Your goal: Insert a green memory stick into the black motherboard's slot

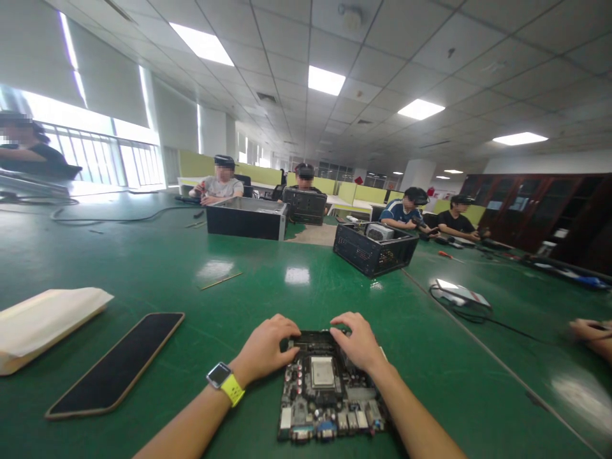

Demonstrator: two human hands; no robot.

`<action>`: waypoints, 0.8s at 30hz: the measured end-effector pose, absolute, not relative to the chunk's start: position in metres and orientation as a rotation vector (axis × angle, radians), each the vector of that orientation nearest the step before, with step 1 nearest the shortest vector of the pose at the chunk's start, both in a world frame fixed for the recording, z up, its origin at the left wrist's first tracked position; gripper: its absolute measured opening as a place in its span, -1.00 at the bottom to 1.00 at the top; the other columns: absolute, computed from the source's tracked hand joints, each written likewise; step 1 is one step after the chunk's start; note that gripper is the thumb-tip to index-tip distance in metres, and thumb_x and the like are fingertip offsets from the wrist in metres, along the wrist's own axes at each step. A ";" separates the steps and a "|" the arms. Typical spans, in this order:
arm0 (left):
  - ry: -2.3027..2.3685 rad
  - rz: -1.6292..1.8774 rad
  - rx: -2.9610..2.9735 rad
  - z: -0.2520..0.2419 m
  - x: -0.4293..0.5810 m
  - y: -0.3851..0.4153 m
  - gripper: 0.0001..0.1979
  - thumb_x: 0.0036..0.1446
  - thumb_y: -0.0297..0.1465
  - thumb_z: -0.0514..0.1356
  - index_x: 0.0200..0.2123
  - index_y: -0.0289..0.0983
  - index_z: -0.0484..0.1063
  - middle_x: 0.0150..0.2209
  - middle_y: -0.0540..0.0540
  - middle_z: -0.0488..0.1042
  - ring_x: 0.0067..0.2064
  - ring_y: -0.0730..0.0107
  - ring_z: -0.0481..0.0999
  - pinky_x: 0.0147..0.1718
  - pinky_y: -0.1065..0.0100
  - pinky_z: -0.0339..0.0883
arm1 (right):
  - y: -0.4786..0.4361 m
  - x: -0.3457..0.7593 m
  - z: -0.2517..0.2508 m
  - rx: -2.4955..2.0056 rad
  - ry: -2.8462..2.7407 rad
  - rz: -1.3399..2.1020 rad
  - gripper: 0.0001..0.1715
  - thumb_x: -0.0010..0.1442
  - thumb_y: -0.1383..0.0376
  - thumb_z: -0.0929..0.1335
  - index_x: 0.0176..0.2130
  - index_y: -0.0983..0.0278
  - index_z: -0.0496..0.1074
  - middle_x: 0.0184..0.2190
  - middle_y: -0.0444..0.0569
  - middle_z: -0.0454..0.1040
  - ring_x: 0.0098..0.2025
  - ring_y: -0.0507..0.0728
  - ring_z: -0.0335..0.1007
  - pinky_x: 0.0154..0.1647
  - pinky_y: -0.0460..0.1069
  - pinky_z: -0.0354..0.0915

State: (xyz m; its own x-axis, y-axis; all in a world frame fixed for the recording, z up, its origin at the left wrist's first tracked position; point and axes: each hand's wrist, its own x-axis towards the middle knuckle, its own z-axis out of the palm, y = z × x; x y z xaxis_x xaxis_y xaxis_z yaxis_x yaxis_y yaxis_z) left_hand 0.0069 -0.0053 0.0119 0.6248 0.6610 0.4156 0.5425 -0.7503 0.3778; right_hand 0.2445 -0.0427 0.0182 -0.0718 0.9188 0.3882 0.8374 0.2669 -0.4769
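Observation:
A motherboard [315, 398] lies flat on the green table, its row of ports along the near edge. A square silver processor [322, 372] sits in its middle. My left hand [270, 344] is at the board's far left corner, thumb and fingers curled around that edge. My right hand [358, 341] reaches over the right side, with its thumb and forefinger at the far edge. Between the fingertips runs a dark strip of slots [315, 338]; whether a memory stick sits in it I cannot tell. A watch with a yellow strap [232, 389] is on my left wrist.
To the left lie a dark flat panel [119, 360] and a cream-coloured packet [48, 322]. Two computer cases [246, 218] [375, 247] stand ahead. At right are a white device [461, 293] with a black cable and another person's hand [593, 335]. Several people sit around the table.

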 end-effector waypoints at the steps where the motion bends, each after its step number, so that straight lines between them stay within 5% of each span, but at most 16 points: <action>1: 0.989 0.806 2.630 0.012 0.007 -0.005 -0.78 0.02 -0.39 0.24 -0.21 -0.21 0.50 -0.19 -0.07 0.53 -0.13 0.21 0.43 -0.10 0.25 0.30 | -0.049 0.237 0.023 -1.564 -1.949 0.115 -0.79 0.16 0.22 0.29 -0.31 0.23 0.49 -0.28 -0.05 0.51 -0.15 0.13 0.32 -0.10 -0.01 0.14; 4: 0.977 0.807 2.624 0.011 0.007 -0.005 -0.80 0.03 -0.39 0.23 -0.21 -0.20 0.50 -0.17 -0.07 0.53 -0.11 0.21 0.43 -0.08 0.24 0.30 | -0.072 0.210 0.033 -1.418 -2.199 0.060 -0.69 0.21 0.13 0.25 -0.39 0.23 0.47 -0.37 -0.06 0.50 -0.25 0.10 0.33 -0.20 -0.03 0.13; 11: 0.984 0.763 2.626 0.012 0.012 -0.006 -0.76 0.04 -0.44 0.18 -0.17 -0.20 0.48 -0.12 -0.08 0.50 -0.09 0.20 0.42 -0.07 0.25 0.29 | -0.099 0.183 0.041 -1.194 -2.676 0.099 -0.44 0.09 -0.18 0.25 -0.25 0.19 0.48 -0.32 -0.07 0.54 -0.28 0.14 0.41 -0.30 -0.05 0.15; 18: 0.985 0.756 2.625 0.011 0.012 -0.005 -0.79 0.05 -0.44 0.18 -0.20 -0.21 0.49 -0.13 -0.08 0.49 -0.09 0.21 0.41 -0.07 0.24 0.29 | -0.103 0.159 0.019 -1.340 -2.691 -0.005 -0.47 0.09 -0.15 0.24 -0.33 0.22 0.45 -0.38 0.00 0.55 -0.37 0.18 0.44 -0.40 -0.02 0.19; 24: 0.931 0.835 2.552 0.011 0.006 -0.004 -0.82 0.10 -0.34 0.20 -0.20 -0.18 0.50 -0.10 -0.10 0.48 -0.06 0.21 0.41 -0.03 0.21 0.29 | -0.106 0.155 0.008 -1.309 -2.732 0.096 -0.68 0.11 0.03 0.26 -0.34 0.17 0.43 -0.41 -0.07 0.55 -0.42 0.14 0.44 -0.47 -0.05 0.12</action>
State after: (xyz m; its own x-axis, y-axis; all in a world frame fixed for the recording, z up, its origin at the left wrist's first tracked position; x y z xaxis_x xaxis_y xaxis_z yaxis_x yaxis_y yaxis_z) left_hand 0.0058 -0.0045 0.0106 0.6214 0.6622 0.4189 0.4886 -0.7454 0.4535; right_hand 0.1552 -0.1057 0.0080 -0.6222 0.7795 0.0724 0.7725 0.6263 -0.1046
